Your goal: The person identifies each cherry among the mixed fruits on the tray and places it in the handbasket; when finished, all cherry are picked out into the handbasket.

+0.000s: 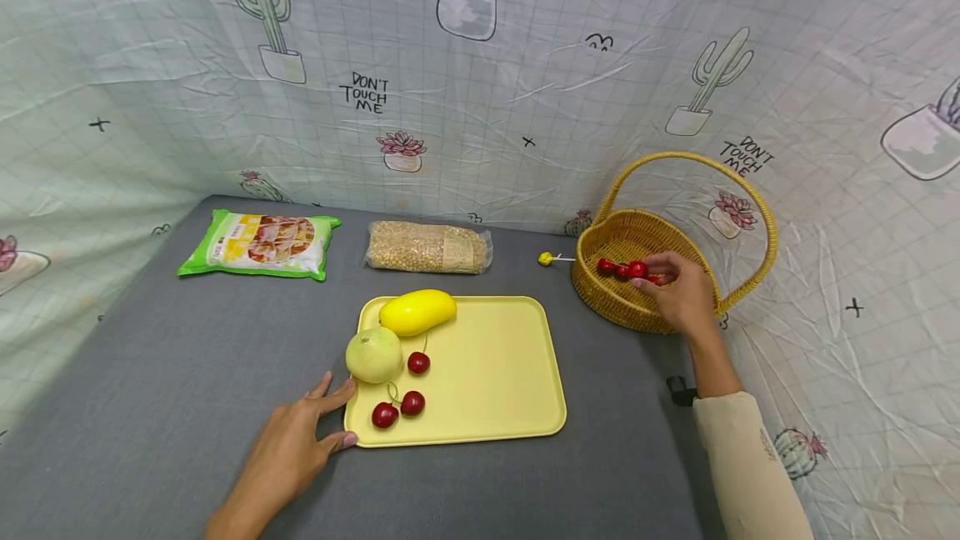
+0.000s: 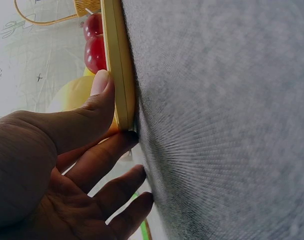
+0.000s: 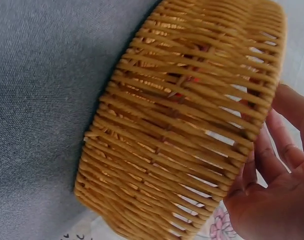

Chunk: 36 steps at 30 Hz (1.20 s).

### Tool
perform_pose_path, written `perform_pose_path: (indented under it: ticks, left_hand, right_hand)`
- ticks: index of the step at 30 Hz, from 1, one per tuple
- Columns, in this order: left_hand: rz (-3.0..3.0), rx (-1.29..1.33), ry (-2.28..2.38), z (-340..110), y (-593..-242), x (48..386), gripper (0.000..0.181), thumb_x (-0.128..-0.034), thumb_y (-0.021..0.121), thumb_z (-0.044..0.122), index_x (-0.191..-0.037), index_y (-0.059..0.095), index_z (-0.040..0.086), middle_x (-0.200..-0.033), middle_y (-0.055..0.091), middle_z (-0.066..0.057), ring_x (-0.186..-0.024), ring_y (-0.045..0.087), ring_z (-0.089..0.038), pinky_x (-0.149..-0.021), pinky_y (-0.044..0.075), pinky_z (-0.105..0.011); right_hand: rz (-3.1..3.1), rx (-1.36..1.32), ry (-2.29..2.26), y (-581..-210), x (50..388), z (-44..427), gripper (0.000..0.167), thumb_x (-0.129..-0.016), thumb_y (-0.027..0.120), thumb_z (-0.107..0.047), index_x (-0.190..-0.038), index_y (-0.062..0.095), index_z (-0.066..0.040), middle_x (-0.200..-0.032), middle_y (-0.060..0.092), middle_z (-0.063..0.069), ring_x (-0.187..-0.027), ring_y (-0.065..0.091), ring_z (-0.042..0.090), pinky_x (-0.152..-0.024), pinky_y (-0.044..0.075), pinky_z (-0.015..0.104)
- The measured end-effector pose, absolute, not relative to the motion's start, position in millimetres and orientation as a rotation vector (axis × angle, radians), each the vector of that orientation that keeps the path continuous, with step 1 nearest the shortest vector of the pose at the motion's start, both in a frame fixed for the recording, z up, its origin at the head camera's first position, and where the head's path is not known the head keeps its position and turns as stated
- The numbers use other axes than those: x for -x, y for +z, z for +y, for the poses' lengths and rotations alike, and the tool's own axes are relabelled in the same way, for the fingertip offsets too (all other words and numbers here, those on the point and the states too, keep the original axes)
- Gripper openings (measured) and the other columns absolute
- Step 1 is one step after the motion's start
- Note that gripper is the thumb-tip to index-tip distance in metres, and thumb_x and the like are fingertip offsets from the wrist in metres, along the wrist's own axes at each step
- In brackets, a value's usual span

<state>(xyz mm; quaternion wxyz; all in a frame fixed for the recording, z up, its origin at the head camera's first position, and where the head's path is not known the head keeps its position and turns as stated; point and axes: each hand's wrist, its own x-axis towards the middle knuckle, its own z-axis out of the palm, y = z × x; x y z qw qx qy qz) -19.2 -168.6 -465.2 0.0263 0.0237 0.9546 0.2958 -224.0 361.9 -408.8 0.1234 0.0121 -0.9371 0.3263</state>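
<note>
My right hand (image 1: pixel 681 292) reaches over the brown woven basket (image 1: pixel 626 312) in the head view and pinches a red round fruit (image 1: pixel 637 270) between thumb and fingertips. Other small red fruits (image 1: pixel 604 266) lie beside it in the basket. In the right wrist view, the basket wall (image 3: pixel 177 115) hides the fingertips. My left hand (image 1: pixel 294 440) touches the left edge of the yellow tray (image 1: pixel 487 373), its thumb at the near corner and its fingers mostly straight. On the tray are a yellow mango-like fruit (image 1: pixel 417 312), a round pale-green fruit (image 1: pixel 373 355) and dark red cherries (image 1: pixel 412 403).
Behind the tray lie a green-edged food bag (image 1: pixel 262 244) and a clear pack of yellowish grains (image 1: pixel 427 247). A yellow lollipop (image 1: pixel 546 258) lies left of the basket, whose tall handle (image 1: pixel 772 232) arches up. Patterned cloth (image 1: pixel 480 107) hangs behind the grey table (image 1: pixel 150 373).
</note>
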Motion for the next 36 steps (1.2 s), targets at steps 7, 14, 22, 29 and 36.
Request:
perform_pose_path:
  ticks: [7,14,22,29,36]
  left_hand:
    - [2.955,-0.069,0.914,-169,-466,19,0.074,-0.0771,0.094,0.024,-0.145,0.067,0.014,-0.152,0.054,-0.032,-0.131,0.06,-0.056,-0.102,0.053,-0.066]
    - [2.954,-0.071,0.913,-169,-466,20,0.074,-0.0771,0.094,0.026,-0.146,0.067,0.015,-0.152,0.054,-0.032,-0.131,0.06,-0.057,-0.102,0.053,-0.066]
    - [2.952,-0.06,0.903,-168,-466,20,0.075,-0.0768,0.095,0.026,-0.146,0.067,0.015,-0.152,0.053,-0.032,-0.132,0.059,-0.057,-0.102,0.052,-0.067]
    - [2.952,-0.062,0.912,-168,-466,20,0.074,-0.0769,0.095,0.024,-0.145,0.067,0.014,-0.152,0.054,-0.032,-0.132,0.06,-0.056,-0.102,0.053,-0.067]
    - [2.962,-0.07,0.917,-168,-466,19,0.074,-0.0764,0.095,0.024,-0.145,0.068,0.014,-0.152,0.054,-0.032,-0.13,0.061,-0.056,-0.101,0.053,-0.066]
  right_hand:
    - [-2.822,-0.033,0.93,-413,235,366,0.036,-0.095,0.083,-0.022,-0.125,0.072,-0.004,-0.117,0.077,0.022,-0.099,0.068,0.032,-0.074,0.049,0.019]
    - [-2.911,-0.026,0.896,-416,247,370,0.033,-0.095,0.083,-0.022,-0.122,0.073,-0.005,-0.117,0.077,0.022,-0.097,0.066,0.034,-0.08,0.05,0.039]
    - [-2.983,0.034,0.95,-421,257,373,0.034,-0.095,0.084,-0.02,-0.123,0.073,-0.005,-0.115,0.078,0.022,-0.101,0.071,0.036,-0.085,0.055,0.043]
    - [-3.033,0.106,0.957,-424,260,374,0.034,-0.094,0.084,-0.02,-0.12,0.074,-0.002,-0.111,0.079,0.021,-0.1,0.072,0.033,-0.09,0.055,0.047]
    - [-3.051,0.115,0.919,-427,262,375,0.034,-0.092,0.086,-0.02,-0.117,0.074,0.0,-0.108,0.078,0.022,-0.101,0.069,0.036,-0.094,0.053,0.053]
